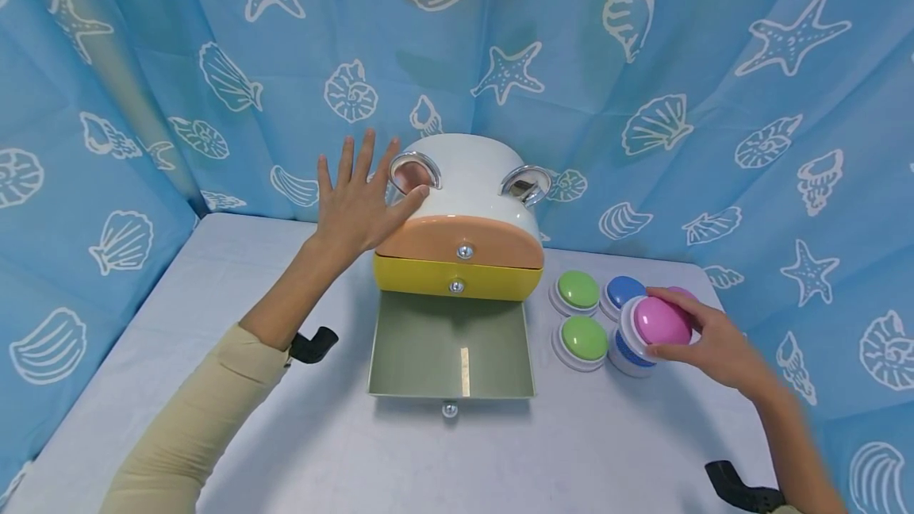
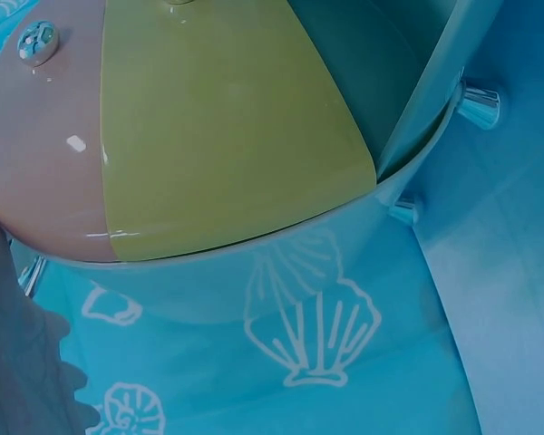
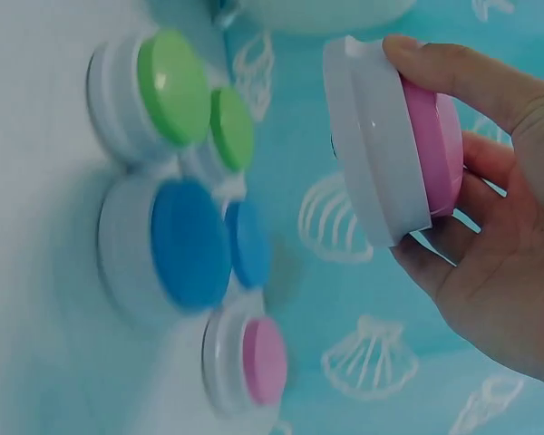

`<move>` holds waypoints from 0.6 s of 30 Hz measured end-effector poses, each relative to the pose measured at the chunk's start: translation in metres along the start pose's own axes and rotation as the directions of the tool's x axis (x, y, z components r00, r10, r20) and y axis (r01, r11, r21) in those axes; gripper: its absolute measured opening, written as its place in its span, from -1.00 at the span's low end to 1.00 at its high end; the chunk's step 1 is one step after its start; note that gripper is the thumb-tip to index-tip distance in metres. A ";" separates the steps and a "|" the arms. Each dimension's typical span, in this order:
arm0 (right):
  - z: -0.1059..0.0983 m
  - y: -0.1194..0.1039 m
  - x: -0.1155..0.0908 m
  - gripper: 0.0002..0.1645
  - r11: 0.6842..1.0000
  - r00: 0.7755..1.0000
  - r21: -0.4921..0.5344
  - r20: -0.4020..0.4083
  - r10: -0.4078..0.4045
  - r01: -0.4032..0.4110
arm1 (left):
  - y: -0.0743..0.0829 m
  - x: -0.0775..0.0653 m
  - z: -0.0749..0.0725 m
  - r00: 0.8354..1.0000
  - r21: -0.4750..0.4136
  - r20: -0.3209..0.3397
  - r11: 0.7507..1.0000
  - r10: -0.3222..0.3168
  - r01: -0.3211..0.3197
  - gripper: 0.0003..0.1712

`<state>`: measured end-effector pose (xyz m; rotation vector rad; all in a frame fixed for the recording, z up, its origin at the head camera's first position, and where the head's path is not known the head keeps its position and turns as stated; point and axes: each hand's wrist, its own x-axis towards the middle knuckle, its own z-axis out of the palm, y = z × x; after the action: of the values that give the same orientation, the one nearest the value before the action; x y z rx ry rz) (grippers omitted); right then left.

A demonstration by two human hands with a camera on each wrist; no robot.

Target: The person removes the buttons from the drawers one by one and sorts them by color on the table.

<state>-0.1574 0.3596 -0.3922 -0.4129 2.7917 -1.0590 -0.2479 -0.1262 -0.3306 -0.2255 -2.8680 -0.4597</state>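
Note:
A white cabinet (image 1: 467,161) with curved sides stands at the back of the table; its green bottom drawer (image 1: 421,347) is pulled out, and the orange drawer (image 1: 421,238) and yellow drawer (image 1: 414,274) are closed. My left hand (image 1: 360,201) rests with spread fingers against the cabinet's upper left, by a chrome handle (image 1: 416,170). In my right hand (image 1: 724,347) I grip a round white push button with a pink top (image 1: 662,321), lifted above the others. Below it stand two green buttons (image 1: 578,289), two blue buttons (image 3: 190,245) and another pink button (image 3: 265,361).
The white-covered table (image 1: 464,466) meets a blue curtain (image 1: 557,14) with shell and starfish prints behind and at both sides. The drawer's knob (image 1: 449,409) juts toward the front. A pale strip (image 1: 466,371) lies inside the drawer.

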 end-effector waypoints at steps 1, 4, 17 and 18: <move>-0.003 0.006 -0.001 0.06 1.000 1.000 0.005 -0.003 0.005 -0.005 | 0.000 0.000 0.000 1.000 0.000 0.000 1.000 0.000 0.000 0.02; -0.010 0.021 -0.006 0.07 0.999 0.999 0.024 0.001 0.037 -0.037 | 0.000 0.000 0.001 1.000 0.002 -0.001 1.000 -0.002 0.002 0.02; -0.024 0.079 -0.016 0.07 0.984 0.983 0.010 0.025 0.180 -0.181 | -0.001 0.000 0.002 1.000 0.004 0.003 1.000 -0.003 0.003 0.02; -0.024 0.083 -0.017 0.08 0.982 0.982 0.002 0.021 0.189 -0.189 | 0.000 0.000 0.002 1.000 0.005 0.004 1.000 -0.004 0.004 0.02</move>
<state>-0.1633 0.4389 -0.4290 -0.1530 2.7438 -1.0121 -0.2487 -0.1260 -0.3322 -0.2207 -2.8741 -0.4534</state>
